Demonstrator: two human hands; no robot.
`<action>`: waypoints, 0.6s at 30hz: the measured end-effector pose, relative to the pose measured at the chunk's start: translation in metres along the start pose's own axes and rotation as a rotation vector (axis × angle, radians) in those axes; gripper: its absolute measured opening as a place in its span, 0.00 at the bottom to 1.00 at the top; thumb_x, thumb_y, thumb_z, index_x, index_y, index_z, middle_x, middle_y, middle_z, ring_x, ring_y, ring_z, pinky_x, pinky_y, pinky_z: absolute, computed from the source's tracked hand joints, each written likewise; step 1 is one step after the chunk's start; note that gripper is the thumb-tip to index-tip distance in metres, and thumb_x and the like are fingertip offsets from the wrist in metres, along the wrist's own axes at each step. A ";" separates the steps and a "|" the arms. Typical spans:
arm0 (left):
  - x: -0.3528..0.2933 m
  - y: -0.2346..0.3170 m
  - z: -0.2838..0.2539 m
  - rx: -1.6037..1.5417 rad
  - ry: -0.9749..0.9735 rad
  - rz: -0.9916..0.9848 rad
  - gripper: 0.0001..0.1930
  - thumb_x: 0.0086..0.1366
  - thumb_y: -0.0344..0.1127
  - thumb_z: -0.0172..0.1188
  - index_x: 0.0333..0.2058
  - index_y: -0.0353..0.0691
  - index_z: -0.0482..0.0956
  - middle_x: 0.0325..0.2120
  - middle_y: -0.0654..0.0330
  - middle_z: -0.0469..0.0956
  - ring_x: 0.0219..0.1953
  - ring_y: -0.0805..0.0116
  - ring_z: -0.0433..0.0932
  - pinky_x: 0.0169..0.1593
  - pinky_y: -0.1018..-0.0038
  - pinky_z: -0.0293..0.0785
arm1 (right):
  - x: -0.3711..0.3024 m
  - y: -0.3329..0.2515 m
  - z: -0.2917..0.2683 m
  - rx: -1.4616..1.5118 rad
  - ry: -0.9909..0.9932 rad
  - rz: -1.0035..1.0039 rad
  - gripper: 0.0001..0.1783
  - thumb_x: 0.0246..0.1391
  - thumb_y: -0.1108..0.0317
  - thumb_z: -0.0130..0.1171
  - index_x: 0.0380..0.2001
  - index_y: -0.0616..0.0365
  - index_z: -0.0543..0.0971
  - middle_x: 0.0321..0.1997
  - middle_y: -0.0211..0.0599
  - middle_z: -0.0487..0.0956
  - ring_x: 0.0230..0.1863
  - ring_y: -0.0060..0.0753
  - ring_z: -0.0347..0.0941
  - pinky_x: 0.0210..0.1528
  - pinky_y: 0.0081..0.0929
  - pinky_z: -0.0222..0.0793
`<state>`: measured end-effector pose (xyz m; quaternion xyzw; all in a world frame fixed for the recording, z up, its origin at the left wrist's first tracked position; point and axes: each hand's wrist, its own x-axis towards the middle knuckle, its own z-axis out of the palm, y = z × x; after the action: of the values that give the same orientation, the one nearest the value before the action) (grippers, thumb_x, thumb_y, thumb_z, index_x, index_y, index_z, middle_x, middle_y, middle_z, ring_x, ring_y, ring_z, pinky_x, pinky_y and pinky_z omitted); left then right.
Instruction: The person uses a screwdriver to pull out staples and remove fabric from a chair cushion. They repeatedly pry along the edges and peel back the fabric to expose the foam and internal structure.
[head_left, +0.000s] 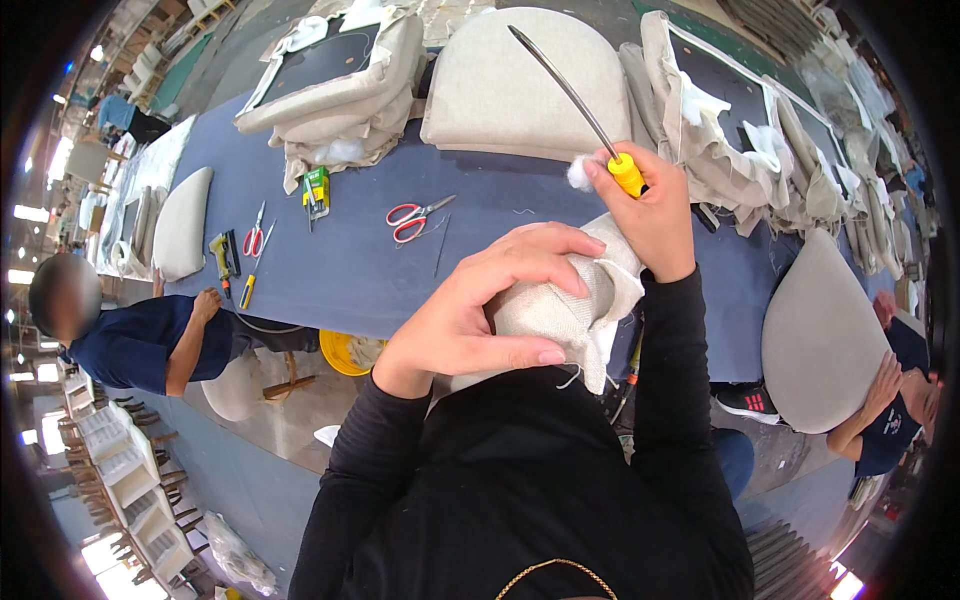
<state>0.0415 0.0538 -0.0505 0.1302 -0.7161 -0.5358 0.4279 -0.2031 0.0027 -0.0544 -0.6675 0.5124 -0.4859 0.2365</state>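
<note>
My left hand (475, 305) is wrapped around a beige fabric upholstery piece (545, 312), held close against my body. The piece has a loose, open fabric edge on its right side, and a thread hangs near its lower end. In my right hand (660, 215) is a long-shafted tool like a screwdriver, with a yellow handle (627, 174). Its metal shaft points up and to the left, away from the fabric. A tuft of white stuffing (580, 174) sits at the thumb of that hand. My right wrist is beside the right edge of the fabric piece.
On the blue-grey table (350, 250) lie red-handled scissors (408, 222), a second pair (254, 240) and a green-yellow box (316, 190). A beige padded panel (525, 85) stands at the back between stacked covers (350, 100). People work at left (150, 335) and right (885, 400).
</note>
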 end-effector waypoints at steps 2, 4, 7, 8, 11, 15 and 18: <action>0.001 -0.004 0.000 0.011 -0.020 0.069 0.31 0.53 0.38 0.82 0.56 0.41 0.82 0.66 0.44 0.77 0.71 0.43 0.71 0.76 0.50 0.61 | 0.000 0.000 -0.001 -0.002 -0.002 0.020 0.11 0.63 0.65 0.72 0.38 0.63 0.85 0.26 0.34 0.81 0.27 0.21 0.71 0.32 0.26 0.68; 0.000 -0.006 -0.002 0.010 -0.024 0.061 0.31 0.53 0.38 0.81 0.57 0.42 0.82 0.66 0.44 0.77 0.71 0.44 0.71 0.76 0.51 0.61 | 0.001 0.001 0.000 0.012 0.001 0.026 0.11 0.63 0.65 0.72 0.38 0.63 0.84 0.26 0.34 0.80 0.27 0.21 0.71 0.32 0.25 0.68; 0.003 0.002 -0.002 -0.039 0.014 -0.051 0.31 0.54 0.40 0.80 0.57 0.41 0.82 0.67 0.45 0.76 0.71 0.47 0.71 0.75 0.54 0.61 | 0.003 0.005 0.003 0.048 -0.004 0.016 0.10 0.63 0.65 0.72 0.38 0.62 0.84 0.26 0.34 0.81 0.28 0.21 0.71 0.33 0.25 0.68; 0.003 0.005 -0.001 -0.062 0.036 -0.106 0.31 0.55 0.41 0.80 0.57 0.41 0.82 0.67 0.45 0.76 0.71 0.48 0.71 0.76 0.55 0.62 | 0.006 0.008 0.003 0.055 -0.020 0.013 0.10 0.63 0.66 0.72 0.38 0.62 0.84 0.26 0.34 0.81 0.28 0.21 0.71 0.33 0.25 0.69; 0.006 0.006 0.000 -0.046 0.103 -0.161 0.31 0.55 0.43 0.78 0.57 0.40 0.81 0.68 0.46 0.75 0.71 0.51 0.72 0.75 0.58 0.63 | 0.009 0.010 0.003 0.032 -0.043 0.003 0.10 0.63 0.65 0.72 0.39 0.62 0.85 0.26 0.34 0.81 0.28 0.22 0.72 0.34 0.26 0.69; -0.003 0.017 0.003 0.164 0.228 -0.113 0.32 0.53 0.41 0.77 0.57 0.38 0.81 0.63 0.46 0.79 0.66 0.48 0.77 0.73 0.58 0.67 | 0.009 0.001 0.007 -0.008 -0.032 -0.014 0.11 0.63 0.64 0.72 0.39 0.62 0.85 0.26 0.36 0.82 0.27 0.24 0.73 0.34 0.27 0.70; -0.009 0.032 0.004 0.562 0.293 0.089 0.31 0.52 0.37 0.74 0.56 0.38 0.82 0.59 0.46 0.82 0.63 0.44 0.80 0.70 0.55 0.69 | 0.008 -0.005 0.011 -0.088 -0.049 0.031 0.11 0.65 0.64 0.72 0.40 0.62 0.85 0.30 0.29 0.84 0.32 0.18 0.75 0.38 0.23 0.72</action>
<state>0.0525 0.0752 -0.0265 0.2876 -0.7720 -0.2733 0.4966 -0.1912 -0.0050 -0.0513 -0.6810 0.5375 -0.4426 0.2270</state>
